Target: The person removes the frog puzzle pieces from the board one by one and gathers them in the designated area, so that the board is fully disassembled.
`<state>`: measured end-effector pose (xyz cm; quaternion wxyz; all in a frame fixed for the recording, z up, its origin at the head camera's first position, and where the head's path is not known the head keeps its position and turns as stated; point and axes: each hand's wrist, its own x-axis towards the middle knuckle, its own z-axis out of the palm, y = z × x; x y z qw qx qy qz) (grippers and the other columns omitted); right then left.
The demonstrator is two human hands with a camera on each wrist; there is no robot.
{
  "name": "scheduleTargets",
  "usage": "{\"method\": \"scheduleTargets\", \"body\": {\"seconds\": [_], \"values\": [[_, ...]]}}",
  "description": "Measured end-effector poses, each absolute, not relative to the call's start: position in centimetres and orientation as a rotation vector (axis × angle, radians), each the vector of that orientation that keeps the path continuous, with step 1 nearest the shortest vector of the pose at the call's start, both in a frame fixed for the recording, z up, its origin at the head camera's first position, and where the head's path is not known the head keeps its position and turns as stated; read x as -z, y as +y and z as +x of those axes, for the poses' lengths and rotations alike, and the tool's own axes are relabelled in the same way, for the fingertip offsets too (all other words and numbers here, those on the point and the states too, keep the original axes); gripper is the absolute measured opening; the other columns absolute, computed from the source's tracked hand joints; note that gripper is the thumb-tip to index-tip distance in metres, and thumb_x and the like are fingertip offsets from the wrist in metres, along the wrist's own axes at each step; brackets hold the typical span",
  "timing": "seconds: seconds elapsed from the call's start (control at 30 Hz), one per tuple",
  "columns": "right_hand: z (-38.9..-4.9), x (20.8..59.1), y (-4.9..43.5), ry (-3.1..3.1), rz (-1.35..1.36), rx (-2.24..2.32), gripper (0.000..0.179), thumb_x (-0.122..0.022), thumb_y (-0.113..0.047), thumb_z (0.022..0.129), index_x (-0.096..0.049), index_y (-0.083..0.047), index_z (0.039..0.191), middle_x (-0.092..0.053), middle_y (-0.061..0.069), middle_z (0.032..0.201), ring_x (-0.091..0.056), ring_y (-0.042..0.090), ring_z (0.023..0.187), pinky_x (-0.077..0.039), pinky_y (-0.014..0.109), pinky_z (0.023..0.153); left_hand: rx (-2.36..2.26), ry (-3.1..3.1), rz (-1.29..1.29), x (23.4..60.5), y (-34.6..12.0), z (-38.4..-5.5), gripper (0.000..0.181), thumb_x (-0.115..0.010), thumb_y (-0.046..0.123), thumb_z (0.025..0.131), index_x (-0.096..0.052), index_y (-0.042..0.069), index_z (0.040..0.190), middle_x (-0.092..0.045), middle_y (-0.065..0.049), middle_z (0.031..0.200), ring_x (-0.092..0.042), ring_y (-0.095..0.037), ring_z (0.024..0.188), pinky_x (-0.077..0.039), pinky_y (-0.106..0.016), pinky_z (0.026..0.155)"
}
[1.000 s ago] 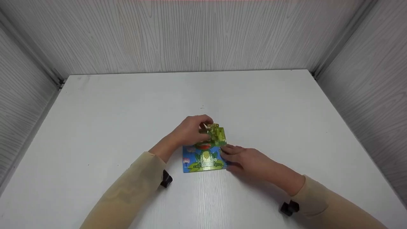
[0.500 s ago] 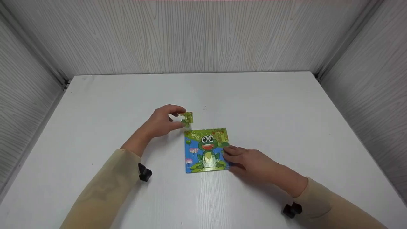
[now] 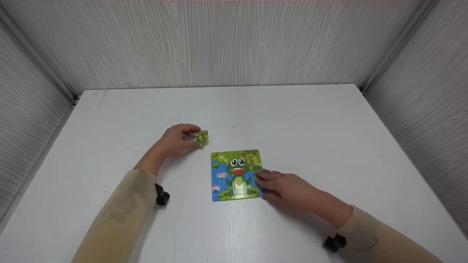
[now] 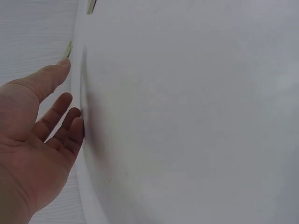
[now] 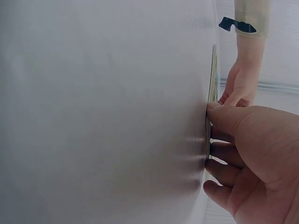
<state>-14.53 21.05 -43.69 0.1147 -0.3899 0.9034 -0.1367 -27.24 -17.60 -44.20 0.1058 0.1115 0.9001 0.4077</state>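
Note:
In the head view a square frog jigsaw puzzle [image 3: 237,175] lies flat on the white table. Its upper right corner area looks paler than the surrounding picture. My right hand [image 3: 287,188] rests its fingers against the puzzle's right edge; in the right wrist view the thumb [image 5: 224,114] touches the edge too. Up and to the left of the puzzle, my left hand [image 3: 175,140] pinches a small green puzzle piece [image 3: 203,137] between thumb and fingers. The left wrist view shows only a sliver of that piece [image 4: 69,49] at the thumb tip. Whether it touches the table cannot be told.
The white table [image 3: 310,120] runs back to a pale wood-grain panel [image 3: 234,44], with similar panels on the left and right. Dark wrist mounts [image 3: 162,195] sit on both sleeves.
My left hand has moved from over the puzzle's top part to the left with the green piece, uncovering the frog picture. My right hand has stayed at the right edge.

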Motion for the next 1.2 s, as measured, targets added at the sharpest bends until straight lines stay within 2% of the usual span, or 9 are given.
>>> {"method": "scheduleTargets", "body": {"seconds": [0.27,0.83,1.0,1.2], "values": [[-14.6,43.6,21.1,2.644,-1.154,0.397,0.055,-0.069,-0.025,0.105,-0.054,-0.007,0.154,-0.046,0.01,0.163,-0.043,0.033,0.15,-0.044,0.05,0.114,-1.162,2.666,0.3,44.8,-17.5,-27.4,0.05,-0.076,0.02,0.098,-0.063,0.014,0.146,-0.057,-0.008,0.147,-0.048,-0.03,0.141,-0.034,-0.051,0.121],[-14.6,43.5,21.1,2.631,-1.131,0.385,0.056,-0.069,-0.027,0.105,-0.052,-0.007,0.155,-0.044,0.011,0.164,-0.042,0.034,0.151,-0.043,0.051,0.114,-1.109,2.678,0.281,44.9,-17.3,-27.5,0.056,-0.072,0.02,0.102,-0.055,0.011,0.154,-0.049,-0.014,0.154,-0.044,-0.033,0.145,-0.032,-0.051,0.123],[-14.5,43.6,21.2,2.636,-1.13,0.396,0.056,-0.069,-0.026,0.105,-0.053,-0.006,0.155,-0.045,0.011,0.164,-0.043,0.034,0.15,-0.044,0.051,0.114,-1.166,2.69,0.235,44.2,-16.7,-27.1,0.055,-0.071,0.019,0.101,-0.055,0.012,0.153,-0.053,-0.014,0.147,-0.048,-0.032,0.138,-0.037,-0.05,0.119],[-14.5,43.6,21.2,2.647,-1.146,0.393,0.055,-0.069,-0.026,0.105,-0.054,-0.007,0.154,-0.046,0.01,0.164,-0.044,0.033,0.15,-0.045,0.05,0.113,-1.227,2.718,0.369,42.8,-15.0,-26.0,0.055,-0.075,0.021,0.1,-0.058,0.009,0.15,-0.059,-0.016,0.138,-0.054,-0.032,0.128,-0.044,-0.05,0.113]]}}
